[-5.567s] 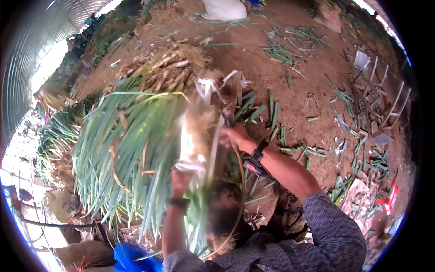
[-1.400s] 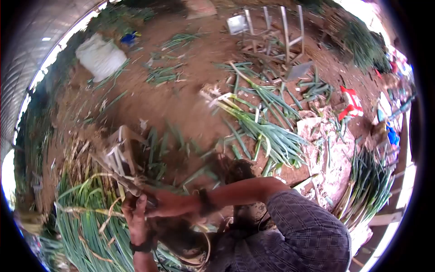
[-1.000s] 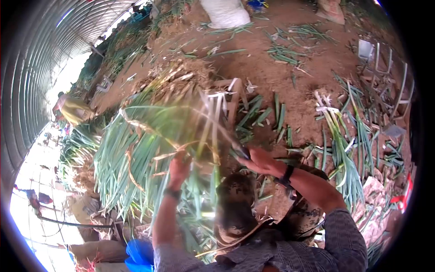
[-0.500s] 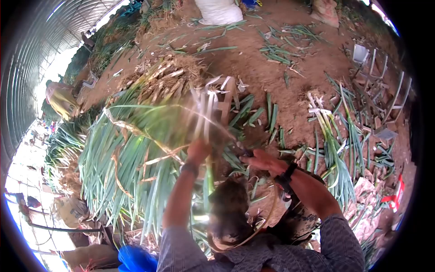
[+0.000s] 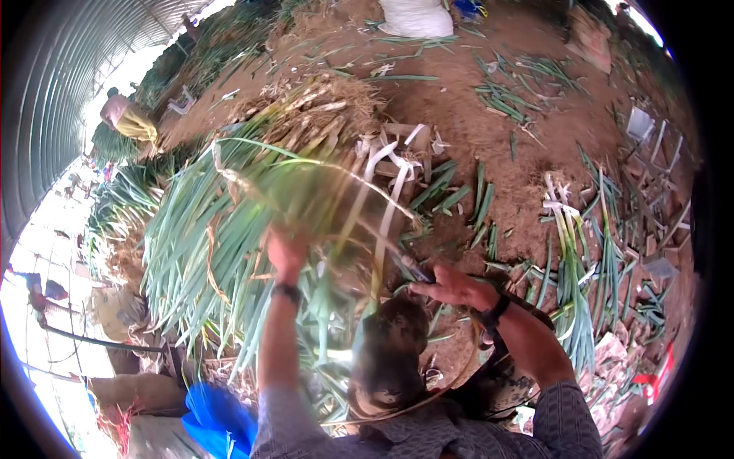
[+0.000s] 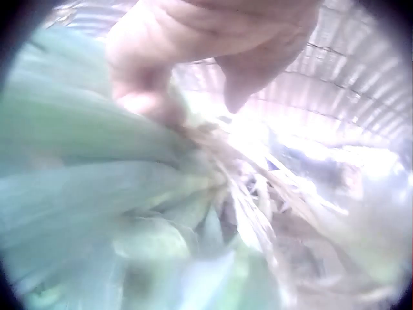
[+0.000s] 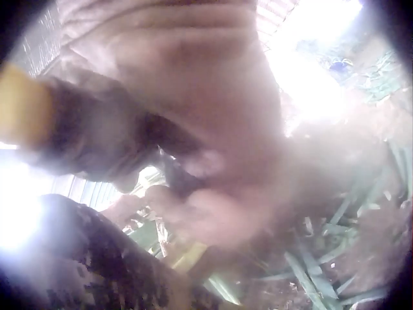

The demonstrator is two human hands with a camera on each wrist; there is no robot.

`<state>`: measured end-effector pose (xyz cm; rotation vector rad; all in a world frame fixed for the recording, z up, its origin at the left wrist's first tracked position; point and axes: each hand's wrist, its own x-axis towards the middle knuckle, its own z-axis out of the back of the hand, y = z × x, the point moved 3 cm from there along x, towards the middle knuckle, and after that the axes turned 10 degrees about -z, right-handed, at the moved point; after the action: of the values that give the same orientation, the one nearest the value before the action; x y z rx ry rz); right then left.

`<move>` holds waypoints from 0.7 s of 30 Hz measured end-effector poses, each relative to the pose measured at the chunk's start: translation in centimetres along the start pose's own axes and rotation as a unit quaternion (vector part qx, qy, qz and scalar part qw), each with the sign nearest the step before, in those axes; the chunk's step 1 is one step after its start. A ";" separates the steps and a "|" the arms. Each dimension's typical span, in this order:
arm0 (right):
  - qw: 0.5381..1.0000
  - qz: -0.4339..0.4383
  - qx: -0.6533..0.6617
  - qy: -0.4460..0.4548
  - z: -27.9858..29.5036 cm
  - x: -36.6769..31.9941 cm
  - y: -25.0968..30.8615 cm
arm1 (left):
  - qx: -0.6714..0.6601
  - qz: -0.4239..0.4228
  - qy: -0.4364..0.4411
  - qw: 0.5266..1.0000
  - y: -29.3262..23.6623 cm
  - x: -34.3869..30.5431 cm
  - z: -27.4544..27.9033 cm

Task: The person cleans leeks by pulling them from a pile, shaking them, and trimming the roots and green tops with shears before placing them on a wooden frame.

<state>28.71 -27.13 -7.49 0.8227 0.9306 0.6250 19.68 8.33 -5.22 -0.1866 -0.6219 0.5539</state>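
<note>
A thick pile of long green onions (image 5: 206, 229) lies on the left, roots (image 5: 321, 115) toward the back. Over its leaves is my left hand (image 5: 287, 252), blurred; in the left wrist view, that hand's curled fingers (image 6: 151, 97) grip green leaves (image 6: 97, 155) beside dry, papery husk (image 6: 242, 200). My right hand (image 5: 459, 289) holds a dark-handled air gun (image 5: 417, 268) with a thin nozzle pointing toward the pile. Its tan hose (image 5: 459, 375) runs back to my waist. White peeled stalks (image 5: 390, 214) stretch out between the hands, by a small wooden stool (image 5: 404, 136).
Two bundles' worth of peeled onions (image 5: 569, 252) lie on the soil at right. Further right is a metal-legged rack (image 5: 657, 176). A white sack (image 5: 417, 17) stands at the back, a blue bag (image 5: 218, 417) at lower left. My camouflage-clad knee (image 5: 390, 344) is between my arms.
My left hand has moved left from the white stalks to the pile's leaves. The right hand keeps the air gun in nearly the same place. Earlier, the head view was turned right.
</note>
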 end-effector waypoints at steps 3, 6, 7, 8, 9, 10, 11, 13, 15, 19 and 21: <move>0.995 -0.051 -0.086 -0.014 0.9 0.4 0.6 | -0.060 0.052 0.054 0.995 3.9 3.4 -2.1; 0.993 0.061 -0.034 -0.095 0.5 1.3 -1.0 | -0.297 0.076 0.067 0.950 5.4 5.4 -6.8; 0.993 0.070 0.018 -0.096 1.0 0.2 0.5 | -0.405 0.116 0.071 0.904 3.3 5.4 -5.7; 0.990 0.079 0.069 -0.096 1.5 -1.1 2.1 | -0.505 0.156 0.075 0.845 1.1 5.3 -4.2; 0.996 -0.017 0.031 -0.083 3.1 -2.3 3.8 | -0.519 0.086 0.051 0.849 -0.6 5.1 -2.7; 0.990 -0.140 0.000 -0.037 3.9 -1.6 3.1 | -0.482 0.015 0.006 0.876 -0.3 4.6 -1.9; 0.966 -0.255 -0.044 0.020 4.7 -1.1 2.4 | -0.506 0.069 0.007 0.860 -1.4 3.5 1.1; 0.978 -0.211 0.000 0.004 4.6 -0.7 2.1 | -0.510 0.085 -0.008 0.856 -3.8 1.5 9.0; 0.989 -0.128 0.044 -0.052 4.0 -0.2 1.8 | -0.457 0.083 -0.077 0.882 -4.7 0.3 16.4; 0.988 -0.057 0.118 -0.081 3.6 -0.6 3.2 | -0.367 0.057 -0.217 0.903 -1.7 -2.3 26.3; 0.979 -0.091 0.175 -0.060 3.4 -0.8 3.0 | 0.123 -0.102 -0.195 0.968 4.3 -3.5 31.9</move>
<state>30.99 -27.20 -3.46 1.0629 1.0066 0.2511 -3.58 10.17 17.16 0.2253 -0.9362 0.4644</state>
